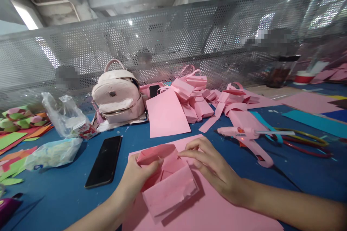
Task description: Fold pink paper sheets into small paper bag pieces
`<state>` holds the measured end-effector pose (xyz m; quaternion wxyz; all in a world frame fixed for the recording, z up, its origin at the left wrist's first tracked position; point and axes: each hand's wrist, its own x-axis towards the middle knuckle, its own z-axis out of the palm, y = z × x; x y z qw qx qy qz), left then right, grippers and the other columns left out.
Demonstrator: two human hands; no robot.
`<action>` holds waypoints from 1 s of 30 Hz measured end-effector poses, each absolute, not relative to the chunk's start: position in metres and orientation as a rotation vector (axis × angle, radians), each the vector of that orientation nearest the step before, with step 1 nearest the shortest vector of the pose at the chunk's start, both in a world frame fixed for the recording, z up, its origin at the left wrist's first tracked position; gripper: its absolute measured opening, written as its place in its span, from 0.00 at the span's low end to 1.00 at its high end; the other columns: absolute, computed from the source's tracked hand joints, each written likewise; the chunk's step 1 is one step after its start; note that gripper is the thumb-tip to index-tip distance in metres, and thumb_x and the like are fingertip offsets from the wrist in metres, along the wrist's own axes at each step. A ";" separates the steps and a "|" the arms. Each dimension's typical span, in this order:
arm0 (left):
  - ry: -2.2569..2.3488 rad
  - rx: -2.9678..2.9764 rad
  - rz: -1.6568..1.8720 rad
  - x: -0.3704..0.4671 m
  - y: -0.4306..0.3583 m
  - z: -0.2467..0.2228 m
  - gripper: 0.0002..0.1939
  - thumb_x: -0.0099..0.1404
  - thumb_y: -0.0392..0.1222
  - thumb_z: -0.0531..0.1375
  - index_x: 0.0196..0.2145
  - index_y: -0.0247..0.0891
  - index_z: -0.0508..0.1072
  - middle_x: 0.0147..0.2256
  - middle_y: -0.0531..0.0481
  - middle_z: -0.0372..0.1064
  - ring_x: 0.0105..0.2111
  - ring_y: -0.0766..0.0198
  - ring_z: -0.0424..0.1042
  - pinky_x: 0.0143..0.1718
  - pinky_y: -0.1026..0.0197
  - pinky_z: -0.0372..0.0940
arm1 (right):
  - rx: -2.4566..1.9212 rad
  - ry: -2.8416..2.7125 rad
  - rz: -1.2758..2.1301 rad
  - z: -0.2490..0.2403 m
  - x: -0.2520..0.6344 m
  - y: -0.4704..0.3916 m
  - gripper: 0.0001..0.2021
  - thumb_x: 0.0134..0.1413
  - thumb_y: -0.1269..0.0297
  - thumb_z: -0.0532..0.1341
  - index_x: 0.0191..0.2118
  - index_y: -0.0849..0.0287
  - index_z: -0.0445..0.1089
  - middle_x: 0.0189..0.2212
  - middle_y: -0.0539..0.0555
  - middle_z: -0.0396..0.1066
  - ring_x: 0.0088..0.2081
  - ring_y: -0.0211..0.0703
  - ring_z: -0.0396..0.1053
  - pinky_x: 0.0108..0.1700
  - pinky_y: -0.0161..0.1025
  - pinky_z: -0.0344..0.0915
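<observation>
Both hands work one folded pink paper piece point(166, 177), which sits on a larger pink sheet point(217, 213) spread over the blue table point(62, 195), close to the person's body. The left hand point(138, 180) grips the piece from its left side, thumb curled over the folded edge and fingers hidden underneath, apparently to keep the open pocket from collapsing. The right hand point(214, 169) lies across the top right, fingers bent and pressing down on a flap near the centre fold, probably to hold a crease flat; it pinches nothing that I can see. The sheet beneath seems to serve as a work mat. A pink glue gun point(245, 139) lies on its side just right of the sheet, nozzle end pointing right, within easy reach of the right hand. A black phone point(104, 161) lies face up to the left, apart from the paper. Farther back: a single pink sheet point(165, 113), a heap of finished pink paper bags with handles point(200, 97), and a pale backpack point(118, 95). Clear plastic bags point(63, 119) and coloured paper scraps point(13, 140) sit at the left edge. Perforated metal screen point(173, 43) behind the table.
</observation>
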<state>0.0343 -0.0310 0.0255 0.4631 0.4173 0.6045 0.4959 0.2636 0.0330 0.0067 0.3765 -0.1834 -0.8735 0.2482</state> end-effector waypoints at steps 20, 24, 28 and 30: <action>1.425 1.143 1.102 0.040 -0.032 0.025 0.11 0.49 0.44 0.67 0.24 0.33 0.75 0.21 0.55 0.63 0.23 0.68 0.58 0.28 0.65 0.55 | -0.795 -1.897 1.334 0.008 0.251 0.025 0.10 0.61 0.57 0.62 0.33 0.56 0.66 0.31 0.48 0.65 0.33 0.40 0.62 0.37 0.38 0.59; 1.405 1.176 1.092 0.042 -0.033 0.025 0.11 0.50 0.45 0.66 0.22 0.33 0.72 0.20 0.55 0.61 0.23 0.69 0.57 0.27 0.65 0.53 | -0.853 -1.872 1.394 0.006 0.249 0.023 0.10 0.59 0.56 0.63 0.34 0.56 0.65 0.31 0.48 0.64 0.33 0.40 0.61 0.37 0.37 0.58; 1.396 1.199 1.086 0.043 -0.034 0.025 0.13 0.50 0.46 0.67 0.22 0.33 0.72 0.20 0.55 0.62 0.23 0.69 0.56 0.26 0.66 0.53 | -0.876 -1.854 1.452 0.010 0.247 0.019 0.12 0.57 0.55 0.62 0.32 0.56 0.62 0.29 0.47 0.60 0.31 0.39 0.58 0.35 0.37 0.56; 1.394 1.212 1.088 0.044 -0.034 0.025 0.13 0.50 0.46 0.67 0.21 0.33 0.72 0.19 0.55 0.61 0.22 0.70 0.56 0.25 0.66 0.51 | -0.879 -1.858 1.450 0.011 0.247 0.018 0.12 0.57 0.56 0.62 0.31 0.56 0.60 0.28 0.47 0.59 0.30 0.39 0.57 0.34 0.37 0.55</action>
